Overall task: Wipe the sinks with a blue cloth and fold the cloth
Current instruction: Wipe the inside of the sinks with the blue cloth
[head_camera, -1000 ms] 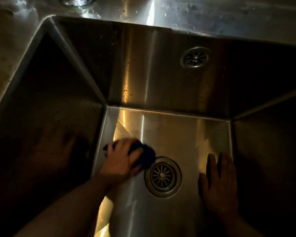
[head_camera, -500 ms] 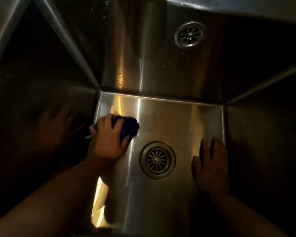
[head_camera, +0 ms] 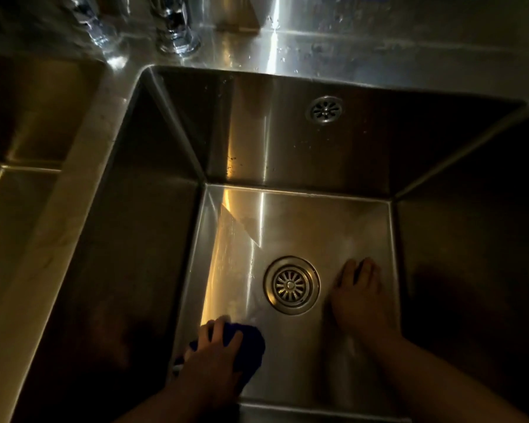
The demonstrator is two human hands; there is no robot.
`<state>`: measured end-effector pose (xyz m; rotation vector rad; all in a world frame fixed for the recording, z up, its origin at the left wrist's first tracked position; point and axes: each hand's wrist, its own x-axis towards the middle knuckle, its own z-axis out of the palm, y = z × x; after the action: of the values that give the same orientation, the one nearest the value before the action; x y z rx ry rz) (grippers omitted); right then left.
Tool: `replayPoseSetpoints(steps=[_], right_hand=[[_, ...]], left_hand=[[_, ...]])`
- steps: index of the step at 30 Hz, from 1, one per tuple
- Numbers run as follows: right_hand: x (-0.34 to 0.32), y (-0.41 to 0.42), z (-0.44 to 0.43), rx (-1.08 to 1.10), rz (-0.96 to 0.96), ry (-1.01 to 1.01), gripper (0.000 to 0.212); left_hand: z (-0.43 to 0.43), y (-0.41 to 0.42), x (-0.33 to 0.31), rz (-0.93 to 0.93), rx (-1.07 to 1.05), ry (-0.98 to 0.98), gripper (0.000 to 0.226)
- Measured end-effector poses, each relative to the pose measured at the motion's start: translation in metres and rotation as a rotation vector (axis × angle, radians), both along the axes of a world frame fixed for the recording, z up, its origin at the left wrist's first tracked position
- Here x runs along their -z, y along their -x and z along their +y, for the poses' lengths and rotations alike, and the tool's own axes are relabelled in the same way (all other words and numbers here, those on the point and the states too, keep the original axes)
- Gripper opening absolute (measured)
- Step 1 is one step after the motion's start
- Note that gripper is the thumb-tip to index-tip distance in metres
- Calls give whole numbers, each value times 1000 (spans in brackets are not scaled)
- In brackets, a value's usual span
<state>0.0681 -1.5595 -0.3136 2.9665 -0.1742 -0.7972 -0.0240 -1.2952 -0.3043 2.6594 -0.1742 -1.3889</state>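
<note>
The left hand (head_camera: 214,351) has slid the blue cloth (head_camera: 249,341) back along the floor of the big sink (head_camera: 287,141), from the far left corner to the near left corner. The right hand (head_camera: 361,297) has stayed where it was. The big sink is shiny metal and fills most of the view. A second sink (head_camera: 28,117) sits just beside it on the left, and no hand is in that one. The left hand's fingers curl over the bunched-up cloth and press it down on the sink floor, close to the left wall. The right hand lies flat on the floor with straight fingers and holds nothing; it seems to be propping the person up. The round drain (head_camera: 291,285) is between the two hands, and the right hand is just beside it. A small overflow hole (head_camera: 326,109) is high on the back wall. I think the wiping step is still going on, and the folding has not started. Next, the cloth probably needs to rub the middle of the floor, around the drain, and then the walls. The right hand may need to lift so the cloth can reach under it.
</note>
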Motion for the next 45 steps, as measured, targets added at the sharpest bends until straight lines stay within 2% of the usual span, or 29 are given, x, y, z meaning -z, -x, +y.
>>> replayPoseSetpoints(steps=[3, 5, 8, 10, 12, 15, 16, 18, 20, 22, 24, 26, 27, 30, 31, 34, 40, 45], right_hand=[[-13, 1, 11, 14, 108, -33, 69], [-22, 1, 19, 33, 177, -123, 72], [-39, -4, 34, 118, 198, -398, 41], [-61, -8, 43, 311, 221, -647, 28], [-80, -7, 46, 636, 366, -904, 28], [-99, -2, 35, 1052, 721, -1337, 50], [-102, -2, 30, 1133, 778, -1450, 55], [-104, 0, 24, 1157, 819, -1581, 58], [-102, 3, 29, 1084, 841, -1541, 59], [-97, 7, 35, 1033, 812, -1477, 59], [-96, 1, 41, 957, 719, -1406, 58], [-98, -14, 45, 842, 561, -1327, 58], [-99, -24, 45, 774, 471, -1282, 57], [-100, -56, 44, 585, 219, -1147, 48], [-99, -67, 44, 524, 134, -1101, 50], [-93, -92, 52, 347, -59, -1012, 65], [-84, -109, 61, 49, -203, -723, 78], [-71, -69, 23, 7, -366, -428, 95]], left_hand=[[-15, 14, -9, 181, 84, 9, 71], [-21, 14, -16, 179, 45, 44, 65], [-27, -17, -34, 118, 77, 186, 54], [-34, -37, -48, 6, 70, 294, 54], [-49, -42, -64, -83, -95, 448, 60], [-74, -49, -89, -322, -406, 781, 65], [-80, -53, -94, -407, -421, 827, 73], [-83, -60, -98, -468, -417, 881, 90], [-78, -63, -94, -417, -400, 832, 98], [-68, -63, -84, -357, -293, 658, 108], [-54, -63, -75, -268, -229, 560, 121], [-39, -65, -71, -246, -275, 500, 113], [-30, -67, -70, -289, -311, 437, 103], [-7, -79, -75, -613, -283, 100, 80], [-3, -85, -78, -679, -274, 44, 75], [3, -103, -85, -699, -285, 45, 66], [14, -113, -62, -614, -256, 46, 65], [11, -109, -26, -602, -156, 29, 77]])
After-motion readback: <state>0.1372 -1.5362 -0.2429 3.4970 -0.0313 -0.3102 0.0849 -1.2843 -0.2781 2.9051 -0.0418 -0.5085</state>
